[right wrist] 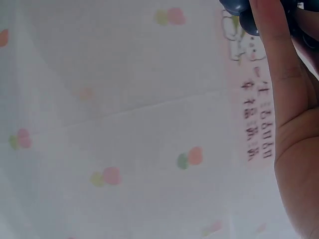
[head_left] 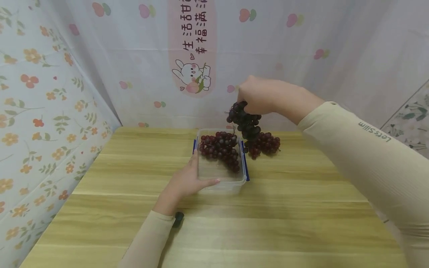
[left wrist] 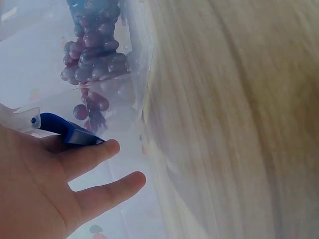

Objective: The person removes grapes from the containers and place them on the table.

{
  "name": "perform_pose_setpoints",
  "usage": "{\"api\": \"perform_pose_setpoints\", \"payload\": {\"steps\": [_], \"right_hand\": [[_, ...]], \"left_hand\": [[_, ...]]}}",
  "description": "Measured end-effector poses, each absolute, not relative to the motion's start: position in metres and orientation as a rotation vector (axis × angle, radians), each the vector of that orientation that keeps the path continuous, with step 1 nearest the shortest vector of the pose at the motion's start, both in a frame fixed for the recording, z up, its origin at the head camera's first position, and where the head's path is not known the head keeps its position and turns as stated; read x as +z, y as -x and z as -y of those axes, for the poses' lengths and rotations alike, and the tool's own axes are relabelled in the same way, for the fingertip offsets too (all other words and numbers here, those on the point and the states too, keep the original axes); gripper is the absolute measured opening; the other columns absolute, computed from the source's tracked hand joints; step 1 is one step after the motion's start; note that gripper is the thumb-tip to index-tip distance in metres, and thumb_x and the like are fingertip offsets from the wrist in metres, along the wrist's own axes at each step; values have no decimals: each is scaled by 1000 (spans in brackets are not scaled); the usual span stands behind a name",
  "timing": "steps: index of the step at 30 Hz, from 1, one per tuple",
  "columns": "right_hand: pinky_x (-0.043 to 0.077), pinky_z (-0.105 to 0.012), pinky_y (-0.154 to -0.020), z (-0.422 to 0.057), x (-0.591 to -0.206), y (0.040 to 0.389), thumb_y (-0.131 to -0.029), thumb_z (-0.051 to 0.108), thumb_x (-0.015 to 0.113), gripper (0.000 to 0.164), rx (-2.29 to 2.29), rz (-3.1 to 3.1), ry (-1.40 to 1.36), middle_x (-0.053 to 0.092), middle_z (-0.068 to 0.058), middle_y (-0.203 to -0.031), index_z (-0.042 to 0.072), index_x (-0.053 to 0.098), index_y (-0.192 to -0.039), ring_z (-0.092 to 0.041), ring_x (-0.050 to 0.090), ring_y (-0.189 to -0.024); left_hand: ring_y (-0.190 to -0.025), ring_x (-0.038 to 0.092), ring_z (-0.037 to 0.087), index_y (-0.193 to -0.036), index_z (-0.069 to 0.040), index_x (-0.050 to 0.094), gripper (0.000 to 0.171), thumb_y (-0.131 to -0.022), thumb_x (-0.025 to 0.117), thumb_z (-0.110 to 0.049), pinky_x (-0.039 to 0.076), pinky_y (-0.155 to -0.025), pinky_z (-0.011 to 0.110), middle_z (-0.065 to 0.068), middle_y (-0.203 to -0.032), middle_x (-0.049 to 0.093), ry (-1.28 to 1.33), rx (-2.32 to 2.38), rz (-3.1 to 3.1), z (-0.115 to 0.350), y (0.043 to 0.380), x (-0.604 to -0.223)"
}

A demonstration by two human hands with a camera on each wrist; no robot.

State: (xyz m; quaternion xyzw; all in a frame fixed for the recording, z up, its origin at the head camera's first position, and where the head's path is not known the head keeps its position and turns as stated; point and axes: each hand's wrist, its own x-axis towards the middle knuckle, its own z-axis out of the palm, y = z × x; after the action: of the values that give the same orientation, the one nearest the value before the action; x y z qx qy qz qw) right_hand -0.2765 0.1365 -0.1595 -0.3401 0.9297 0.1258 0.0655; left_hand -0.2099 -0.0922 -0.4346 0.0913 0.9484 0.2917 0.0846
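Observation:
My right hand (head_left: 256,95) grips a bunch of dark grapes (head_left: 246,121) by its top and holds it hanging above the right side of a clear plastic container (head_left: 209,173). In the right wrist view only a few dark grapes (right wrist: 237,6) show at the fingers. A bunch of red grapes (head_left: 219,147) lies inside the container. My left hand (head_left: 187,178) rests against the container's near left corner, thumb along the front rim. In the left wrist view its fingers are straight, beside a blue clip (left wrist: 67,130) on the container's side.
Another bunch of red grapes (head_left: 266,143) lies on the wooden table (head_left: 295,208), right of the container. A small dark object (head_left: 178,219) shows beside the left sleeve. A printed curtain (head_left: 140,67) hangs behind the table, and a floral one (head_left: 33,130) on the left.

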Motion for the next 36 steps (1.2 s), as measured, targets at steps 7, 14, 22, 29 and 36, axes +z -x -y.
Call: {"api": "perform_pose_setpoints", "payload": {"steps": [7, 14, 22, 29, 36], "right_hand": [[59, -55, -103, -166, -160, 284, -93, -3, 59, 36, 419, -2831, 994, 74, -27, -131, -7, 76, -125, -47, 66, -129], [57, -45, -81, -204, -167, 296, -91, -4, 58, 37, 404, -2878, 903, 74, -29, -128, -8, 76, -124, -45, 70, -114], [59, -48, -82, -250, -183, 305, -89, -3, 61, 38, 380, -2939, 828, 73, -33, -126, -14, 72, -124, -45, 71, -110], [58, -51, -83, -291, -206, 307, -90, -1, 61, 40, 366, -2990, 714, 70, -36, -127, -15, 69, -126, -49, 71, -111], [51, -44, -74, -332, -229, 308, -89, -3, 60, 41, 335, -3062, 662, 70, -38, -124, -17, 68, -126, -37, 65, -89]], "left_hand": [[-157, 38, 43, -172, -13, -10, 148, -72, 57, -101, 45, -119, 60, 11, -180, 7, -257, 867, -2829, 93, 207, -435], [-158, 37, 44, -172, -13, -10, 150, -72, 58, -100, 43, -121, 60, 14, -179, 8, -263, 881, -2827, 94, 208, -436], [-156, 40, 44, -172, -14, -10, 145, -75, 62, -96, 45, -120, 61, 13, -179, 10, -254, 872, -2824, 93, 206, -434], [-154, 41, 46, -172, -12, -10, 145, -76, 60, -97, 45, -119, 61, 15, -179, 11, -265, 846, -2841, 93, 207, -435], [-156, 38, 46, -171, -13, -11, 142, -79, 64, -91, 41, -122, 61, 15, -179, 10, -254, 860, -2829, 93, 208, -434]]}}
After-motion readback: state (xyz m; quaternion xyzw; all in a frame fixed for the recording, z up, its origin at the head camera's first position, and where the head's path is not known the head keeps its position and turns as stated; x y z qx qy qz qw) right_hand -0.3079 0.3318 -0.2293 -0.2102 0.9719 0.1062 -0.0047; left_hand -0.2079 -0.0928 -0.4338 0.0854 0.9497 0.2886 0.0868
